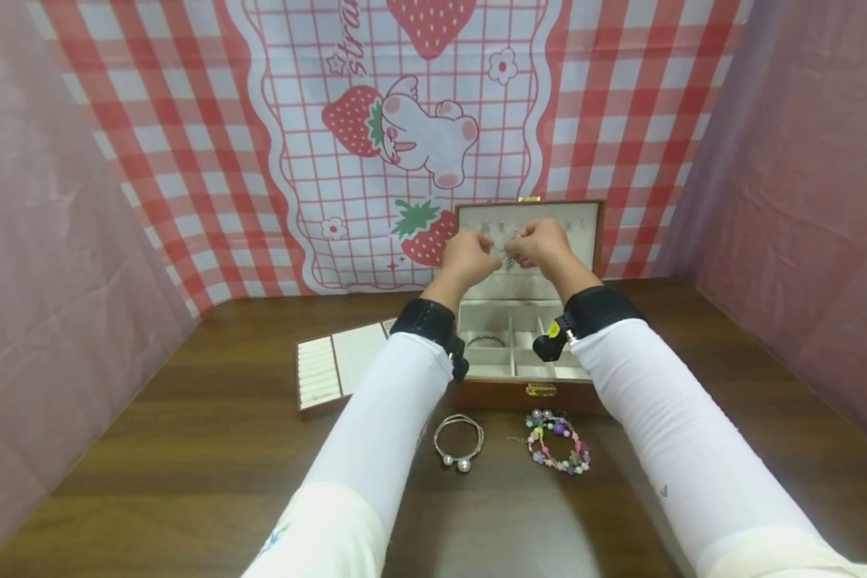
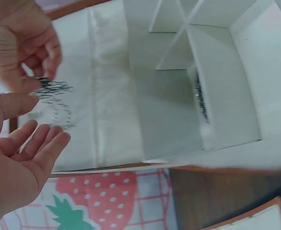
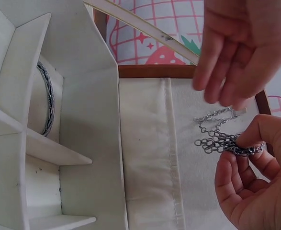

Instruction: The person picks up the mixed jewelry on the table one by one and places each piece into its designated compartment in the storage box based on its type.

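A silver link chain [image 3: 214, 143] hangs in front of the raised lid [image 1: 585, 241] of a jewelry box [image 1: 491, 393]. My right hand [image 3: 255, 167] pinches the bunched links between thumb and fingers. Another stretch of the chain reaches up to a small hook [image 3: 238, 112] on the lid lining. Close beside it, my left hand [image 2: 20, 153] has its fingers extended and its thumb apart from them, with the tips near the loose links. Both hands, the left [image 1: 470, 257] and the right [image 1: 542, 245], are level with the row of hooks.
A dark braided bangle [image 3: 49, 98] lies in a compartment of the box. To the left is a tray [image 1: 354, 353] with ring rolls. A bracelet with pearl-like ends [image 1: 458, 441] and colorful beaded bracelets [image 1: 558, 445] lie on the table in front.
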Action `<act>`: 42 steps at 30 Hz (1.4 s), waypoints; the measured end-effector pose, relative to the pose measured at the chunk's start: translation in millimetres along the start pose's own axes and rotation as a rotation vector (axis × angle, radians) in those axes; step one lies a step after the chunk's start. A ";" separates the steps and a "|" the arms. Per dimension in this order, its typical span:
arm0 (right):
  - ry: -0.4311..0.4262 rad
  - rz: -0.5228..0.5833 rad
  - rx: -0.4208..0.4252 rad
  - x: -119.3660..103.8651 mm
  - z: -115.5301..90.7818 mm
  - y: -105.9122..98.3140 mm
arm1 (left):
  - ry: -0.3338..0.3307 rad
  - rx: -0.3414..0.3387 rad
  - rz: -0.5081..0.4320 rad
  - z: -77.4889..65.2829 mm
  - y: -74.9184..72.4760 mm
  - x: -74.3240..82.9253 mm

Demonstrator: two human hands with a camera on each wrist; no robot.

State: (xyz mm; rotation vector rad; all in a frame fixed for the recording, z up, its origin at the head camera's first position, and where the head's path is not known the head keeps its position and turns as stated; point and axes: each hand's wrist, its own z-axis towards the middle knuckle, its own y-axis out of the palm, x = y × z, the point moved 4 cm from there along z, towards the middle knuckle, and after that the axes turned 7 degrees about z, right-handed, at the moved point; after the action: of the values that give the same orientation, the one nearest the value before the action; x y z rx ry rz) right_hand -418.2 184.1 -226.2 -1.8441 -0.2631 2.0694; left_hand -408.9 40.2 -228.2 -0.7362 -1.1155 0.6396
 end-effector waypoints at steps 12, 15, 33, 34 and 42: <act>-0.037 0.005 0.064 -5.0 -1.8 -0.7 | 0.006 0.027 0.399 16.0 35.6 -0.7; -0.052 0.004 0.081 -9.3 -1.5 -0.3 | 0.033 0.014 0.498 18.4 36.6 3.8; -0.083 0.045 0.103 -6.2 3.5 9.4 | 0.041 0.062 0.686 11.1 51.4 3.0; -0.084 0.048 0.106 -5.8 4.0 9.1 | 0.049 0.061 0.702 10.7 51.8 3.4; -0.067 0.048 0.113 0.8 5.9 10.4 | 0.046 0.053 0.737 8.7 54.1 3.1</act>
State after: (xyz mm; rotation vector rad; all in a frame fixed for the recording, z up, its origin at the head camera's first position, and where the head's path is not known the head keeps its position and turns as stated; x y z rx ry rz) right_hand -425.5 175.4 -230.0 -1.7333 -0.1166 2.1347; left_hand -420.9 77.1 -267.0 -1.1188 -0.7611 1.2570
